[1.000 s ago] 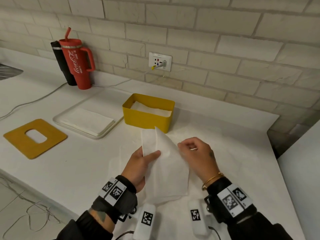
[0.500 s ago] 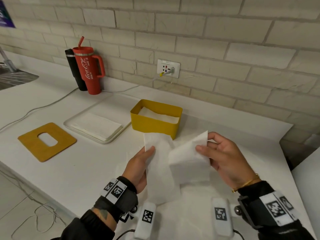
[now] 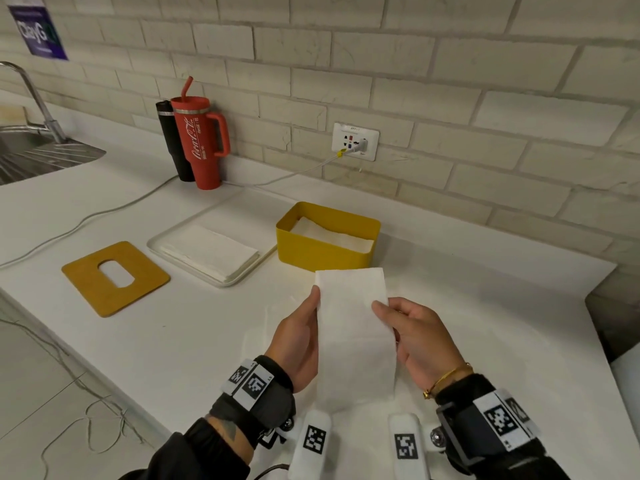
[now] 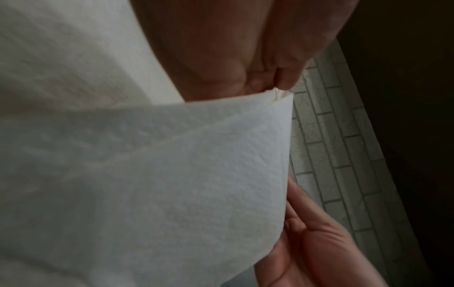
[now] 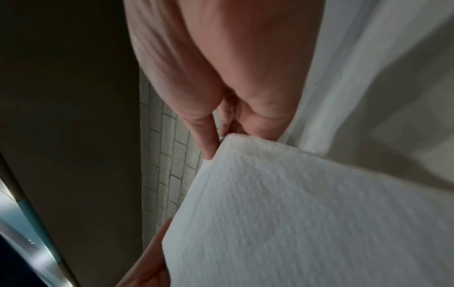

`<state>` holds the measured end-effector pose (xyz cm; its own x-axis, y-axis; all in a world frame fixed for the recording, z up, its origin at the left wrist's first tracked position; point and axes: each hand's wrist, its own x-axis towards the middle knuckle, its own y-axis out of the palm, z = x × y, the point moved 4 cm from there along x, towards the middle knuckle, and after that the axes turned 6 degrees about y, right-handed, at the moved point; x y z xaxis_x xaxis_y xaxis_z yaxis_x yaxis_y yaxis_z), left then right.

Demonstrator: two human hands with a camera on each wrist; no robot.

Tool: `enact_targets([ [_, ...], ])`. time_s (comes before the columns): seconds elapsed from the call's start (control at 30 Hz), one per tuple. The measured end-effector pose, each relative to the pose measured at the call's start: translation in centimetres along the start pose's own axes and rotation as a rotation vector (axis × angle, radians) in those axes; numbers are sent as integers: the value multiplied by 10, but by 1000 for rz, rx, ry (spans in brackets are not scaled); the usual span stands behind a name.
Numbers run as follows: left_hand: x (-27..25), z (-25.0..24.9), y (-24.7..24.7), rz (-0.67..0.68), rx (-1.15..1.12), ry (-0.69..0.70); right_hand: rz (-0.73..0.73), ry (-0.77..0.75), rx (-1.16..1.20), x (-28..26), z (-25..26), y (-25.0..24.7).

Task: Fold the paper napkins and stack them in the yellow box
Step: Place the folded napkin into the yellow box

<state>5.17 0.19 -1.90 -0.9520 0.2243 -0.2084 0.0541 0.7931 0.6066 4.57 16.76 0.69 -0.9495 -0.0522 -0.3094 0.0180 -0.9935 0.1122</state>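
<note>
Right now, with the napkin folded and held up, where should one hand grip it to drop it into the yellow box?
Probably the long right edge of the folded napkin, pinched by the right hand from the right. It is a narrow upright strip and the yellow box lies just beyond it, open on top.

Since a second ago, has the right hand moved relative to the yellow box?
Cannot tell by much: the head camera shifted. Against the yellow box, the right hand remains below-right, now gripping the folded napkin edge opposite the left hand.

Embossed matt paper napkin [image 3: 353,327], glossy yellow box [image 3: 322,252]
</note>
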Motion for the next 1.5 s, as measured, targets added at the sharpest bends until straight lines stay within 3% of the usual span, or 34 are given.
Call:
enact_targets([
  [0.73,0,-5,13,-6,49,9,-66,-14,18,12,-11,0],
  [0.9,4,-7,10,-66,76,21,54,21,46,1,-9,4],
  [1.2,8,-25,-7,-185,20,124,300,192,-528,-12,-41,-6],
  [1.3,6,-26,-16,-215,-10,118,170,158,-612,-6,-20,-41],
  [1.5,3,-20,-22,-236,-7,104,-343,137,-698,30,20,-139],
])
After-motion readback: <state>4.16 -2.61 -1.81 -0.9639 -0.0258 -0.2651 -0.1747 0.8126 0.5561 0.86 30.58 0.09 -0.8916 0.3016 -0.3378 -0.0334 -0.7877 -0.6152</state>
